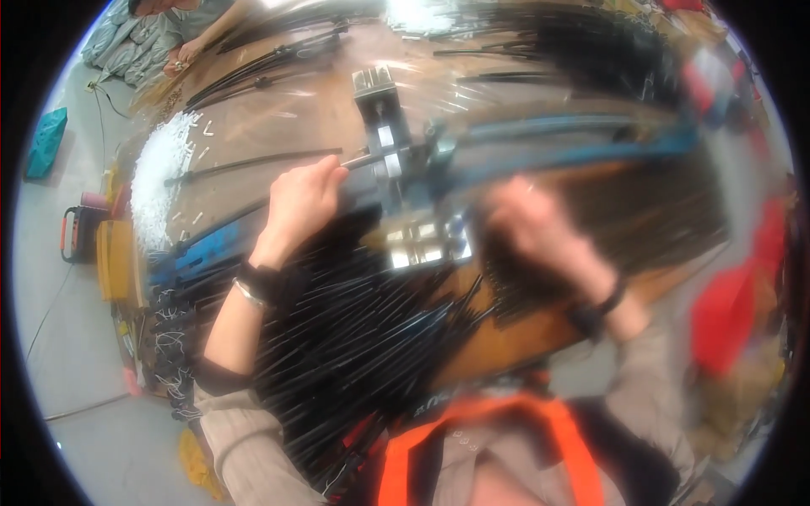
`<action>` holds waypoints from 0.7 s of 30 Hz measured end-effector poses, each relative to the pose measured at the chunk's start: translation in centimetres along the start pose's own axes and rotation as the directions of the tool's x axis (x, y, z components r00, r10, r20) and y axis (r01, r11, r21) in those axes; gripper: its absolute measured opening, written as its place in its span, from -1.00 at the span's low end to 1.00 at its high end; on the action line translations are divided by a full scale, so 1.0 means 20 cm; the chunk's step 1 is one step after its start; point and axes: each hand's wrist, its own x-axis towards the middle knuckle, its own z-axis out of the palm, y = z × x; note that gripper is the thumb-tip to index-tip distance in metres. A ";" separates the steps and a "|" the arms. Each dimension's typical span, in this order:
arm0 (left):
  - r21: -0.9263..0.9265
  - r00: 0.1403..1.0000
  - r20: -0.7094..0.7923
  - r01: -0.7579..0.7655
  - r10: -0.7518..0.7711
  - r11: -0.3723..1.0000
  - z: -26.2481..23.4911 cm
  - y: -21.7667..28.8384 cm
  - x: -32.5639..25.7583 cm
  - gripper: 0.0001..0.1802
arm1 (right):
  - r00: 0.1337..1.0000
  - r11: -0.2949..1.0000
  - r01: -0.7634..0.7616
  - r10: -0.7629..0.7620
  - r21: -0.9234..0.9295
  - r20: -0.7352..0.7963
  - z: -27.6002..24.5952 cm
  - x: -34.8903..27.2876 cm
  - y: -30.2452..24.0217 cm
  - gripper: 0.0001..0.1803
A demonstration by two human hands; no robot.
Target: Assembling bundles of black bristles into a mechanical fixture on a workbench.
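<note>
My left hand (305,201) is closed, thumb and fingers pinched on a thin metal rod (361,160). The rod points right, toward a dark metal fixture (381,110) standing upright in the middle of the table. My right hand (536,221) is smeared by motion to the right of the fixture; its fingers and anything in them cannot be made out. Between my hands, nearer to me, sits a shiny metal block (415,244). A blurred blue bar (557,169) runs rightward from the fixture. Just left of my left hand lies a slim black rod (245,164).
Many black rods (337,320) lie bundled before me, with more to the right (607,219) and at the far right (582,51). White small pieces are heaped at the left (160,181) and far edge (422,15). Another person's hand (190,52) is at the far left.
</note>
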 end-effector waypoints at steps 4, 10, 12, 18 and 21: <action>-0.004 0.990 -0.105 -0.100 0.099 0.995 0.05 -0.03 -0.03 -0.85 | 0.994 0.977 -0.107 0.099 0.183 0.050 0.02 0.03 -0.01 -0.75; 0.205 0.922 -0.245 -0.254 0.301 0.945 0.02 -0.26 0.03 -0.86 | 0.938 0.949 -0.255 0.196 0.185 0.287 0.00 -0.03 -0.01 -0.72; 0.287 0.812 -0.381 -0.350 0.442 0.892 -0.03 -0.41 -0.03 -0.86 | 0.992 0.992 0.034 -0.019 -0.119 0.125 0.04 -0.10 -0.01 -0.71; 0.311 0.979 -0.065 -0.162 0.191 0.936 -0.07 -0.15 -0.44 -0.79 | 0.975 0.942 0.173 -0.122 -0.288 0.186 0.09 -0.24 0.06 -0.70; 0.286 0.963 0.269 -0.112 0.032 0.952 -0.09 -0.06 -0.68 -0.81 | 0.982 0.985 0.009 0.024 -0.170 0.189 0.07 -0.15 -0.04 -0.74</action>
